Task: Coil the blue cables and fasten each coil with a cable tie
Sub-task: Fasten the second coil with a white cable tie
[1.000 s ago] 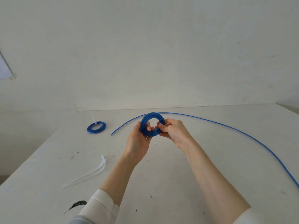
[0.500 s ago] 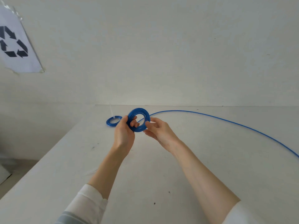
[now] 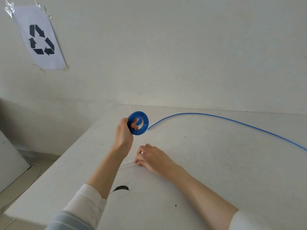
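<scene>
two hands are in view, and each has something in it. your left hand [image 3: 124,133] is raised above the white table [image 3: 207,163], its fingers curled through the middle of the blue coil [image 3: 138,123] and the thumb side wrapped round the coil's left rim, so the coil stands nearly upright, facing you, at the fingertips. your right hand [image 3: 152,157] lies low on the table, nearer to you than the coil and a little to its right; its fingertips are drawn together, pinching the end of a pale cable tie [image 3: 127,165], which lies flat on the table and runs off to the left from the fingers, passing under your left forearm. the hand hides how much of the tie it covers.

a loose blue cable [image 3: 232,121] lies on the table to the right of the coil, its near end just beside the coil's lower right edge but not touching it, then arcing away toward the right edge of the view. a black smear [image 3: 121,188] marks the table well below the coil, by your left sleeve [image 3: 84,203]. far above and left of the coil, a taped paper with a recycling sign [image 3: 41,39] hangs on the wall.
</scene>
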`<state>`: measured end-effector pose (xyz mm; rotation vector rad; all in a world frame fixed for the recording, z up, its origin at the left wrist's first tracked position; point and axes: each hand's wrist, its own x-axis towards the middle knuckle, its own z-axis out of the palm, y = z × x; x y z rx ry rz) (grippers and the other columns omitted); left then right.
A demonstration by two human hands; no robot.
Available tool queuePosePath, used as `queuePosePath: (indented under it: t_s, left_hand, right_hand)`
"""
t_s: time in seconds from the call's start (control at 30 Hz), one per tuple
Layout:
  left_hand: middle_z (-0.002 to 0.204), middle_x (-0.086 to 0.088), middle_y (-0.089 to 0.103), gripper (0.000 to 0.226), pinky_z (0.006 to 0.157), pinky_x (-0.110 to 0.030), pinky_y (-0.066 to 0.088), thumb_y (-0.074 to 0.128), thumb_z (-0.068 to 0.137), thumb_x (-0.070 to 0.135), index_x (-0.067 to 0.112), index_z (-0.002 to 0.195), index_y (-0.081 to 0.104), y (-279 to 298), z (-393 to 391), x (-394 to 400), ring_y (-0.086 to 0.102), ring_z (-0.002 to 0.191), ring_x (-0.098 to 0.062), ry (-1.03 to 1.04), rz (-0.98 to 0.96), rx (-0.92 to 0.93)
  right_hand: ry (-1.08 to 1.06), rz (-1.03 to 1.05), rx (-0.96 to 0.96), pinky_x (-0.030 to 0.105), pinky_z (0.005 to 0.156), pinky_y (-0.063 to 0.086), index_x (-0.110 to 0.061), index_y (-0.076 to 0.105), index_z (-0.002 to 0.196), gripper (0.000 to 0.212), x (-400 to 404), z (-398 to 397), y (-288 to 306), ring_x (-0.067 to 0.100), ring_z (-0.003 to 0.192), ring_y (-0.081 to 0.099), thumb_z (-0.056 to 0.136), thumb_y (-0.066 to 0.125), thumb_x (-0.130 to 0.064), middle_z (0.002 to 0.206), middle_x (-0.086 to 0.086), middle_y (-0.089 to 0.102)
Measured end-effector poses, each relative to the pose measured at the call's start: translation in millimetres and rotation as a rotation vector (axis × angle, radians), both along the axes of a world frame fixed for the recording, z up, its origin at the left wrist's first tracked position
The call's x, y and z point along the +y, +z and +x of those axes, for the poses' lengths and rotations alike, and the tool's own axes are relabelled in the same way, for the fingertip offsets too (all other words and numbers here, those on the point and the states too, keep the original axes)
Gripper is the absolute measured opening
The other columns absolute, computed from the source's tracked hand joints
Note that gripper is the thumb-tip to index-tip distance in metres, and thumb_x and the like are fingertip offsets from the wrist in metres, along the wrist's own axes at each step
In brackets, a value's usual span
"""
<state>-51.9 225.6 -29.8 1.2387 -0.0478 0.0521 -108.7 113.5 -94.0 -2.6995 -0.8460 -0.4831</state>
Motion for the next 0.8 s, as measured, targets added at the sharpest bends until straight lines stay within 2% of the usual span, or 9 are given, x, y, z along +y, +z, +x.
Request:
queuePosePath:
  t_s: [0.1,0.17,0.3,0.37,0.43,0.57,0.7,0.73,0.8]
  left_hand:
    - [0.048,0.009,0.047,0.029,0.076,-0.029,0.031,0.031,0.089,0.015,0.01,0.074,0.055,0,1,-2,0.04,0.06,-0.014,-0.008,-0.001,0.008]
    - [0.052,0.007,0.048,0.027,0.076,-0.029,0.03,0.032,0.089,0.015,0.011,0.073,0.054,2,3,-1,0.04,0.062,-0.014,-0.008,-0.044,0.033]
    - [0.065,0.0,0.047,0.024,0.072,-0.026,0.03,0.035,0.088,0.013,0.013,0.072,0.053,1,8,-2,0.037,0.064,-0.014,-0.009,-0.128,0.079]
    - [0.063,0.002,0.049,0.023,0.071,-0.025,0.031,0.035,0.088,0.012,0.013,0.072,0.052,0,8,-7,0.039,0.062,-0.013,-0.027,-0.129,0.074]
    - [0.061,0.003,0.049,0.024,0.068,-0.023,0.033,0.034,0.089,0.013,0.013,0.072,0.052,-1,7,-16,0.041,0.06,-0.013,-0.042,-0.11,0.071]
    - [0.059,0.005,0.049,0.027,0.066,-0.028,0.031,0.034,0.091,0.014,0.016,0.07,0.051,-9,0,-42,0.039,0.055,-0.012,-0.088,-0.054,0.061]
    - [0.051,0.009,0.05,0.024,0.063,-0.028,0.033,0.035,0.089,0.014,0.015,0.072,0.053,-16,-12,-66,0.042,0.053,-0.009,-0.149,0.017,0.025]
    - [0.056,0.007,0.051,0.023,0.063,-0.028,0.034,0.036,0.089,0.013,0.013,0.076,0.055,-18,-15,-69,0.044,0.052,-0.008,-0.154,0.006,0.02]
    - [0.067,0.003,0.053,0.022,0.063,-0.026,0.036,0.036,0.091,0.011,0.011,0.084,0.057,-21,-20,-76,0.045,0.054,-0.008,-0.146,-0.034,0.021]
  right_hand:
    - [0.017,-0.031,-0.008,0.04,0.075,0.045,-0.003,0.063,0.093,0.012,-7,-2,1,0.027,0.093,0.05,0.091,0.052,-0.009,0.103,0.011,0.058]
    - [0.025,-0.016,-0.015,0.039,0.07,0.048,-0.002,0.059,0.09,0.009,-20,-5,3,0.026,0.088,0.051,0.087,0.052,0.003,0.099,0.013,0.057]
    - [-0.088,0.095,-0.005,0.033,0.071,0.048,-0.006,0.054,0.092,0.027,-59,-17,8,0.02,0.084,0.052,0.079,0.043,0.016,0.099,0.009,0.052]
    - [-0.18,0.223,-0.006,0.033,0.07,0.046,-0.005,0.052,0.091,0.019,-77,-21,11,0.02,0.076,0.05,0.085,0.043,0.01,0.095,0.006,0.051]
    - [-0.254,0.436,0.012,0.031,0.071,0.045,-0.009,0.049,0.091,0.006,-84,-24,16,0.018,0.076,0.05,0.094,0.044,-0.008,0.092,0.001,0.049]
    - [-0.295,0.685,0.031,0.025,0.072,0.046,-0.02,0.044,0.086,0.012,-76,-24,26,0.012,0.08,0.058,0.096,0.045,-0.026,0.087,0.001,0.054]
    - [-0.315,0.783,-0.181,0.008,0.071,0.042,-0.008,0.05,0.085,0.016,-65,-22,36,0.009,0.077,0.061,0.096,0.04,-0.013,0.091,0.001,0.048]
    - [-0.342,0.802,-0.217,0.009,0.071,0.043,-0.005,0.052,0.084,0.016,-63,-22,37,0.011,0.077,0.061,0.096,0.042,-0.01,0.092,0.001,0.047]
    - [-0.448,0.863,-0.246,0.02,0.066,0.046,-0.003,0.055,0.082,0.016,-63,-22,39,0.02,0.073,0.062,0.094,0.046,-0.008,0.086,0.004,0.053]
